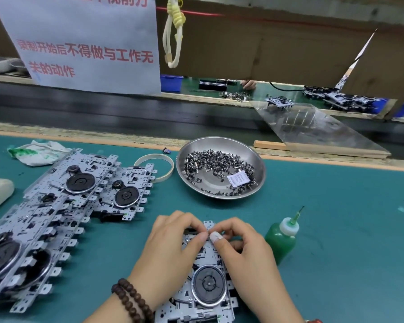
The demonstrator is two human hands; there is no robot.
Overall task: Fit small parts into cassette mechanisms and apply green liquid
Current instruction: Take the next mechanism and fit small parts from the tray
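Both hands (210, 243) curled, fingertips on cassette mechanism (203, 285).

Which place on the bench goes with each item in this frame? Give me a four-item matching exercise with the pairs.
Things:
1. green bottle
2. metal bowl
3. tape ring
4. stained rag

Places:
A. far left, behind the stacked mechanisms
B. just right of the right hand
C. far middle, full of small parts
D. just left of the bowl

Pairs: 1-B, 2-C, 3-D, 4-A
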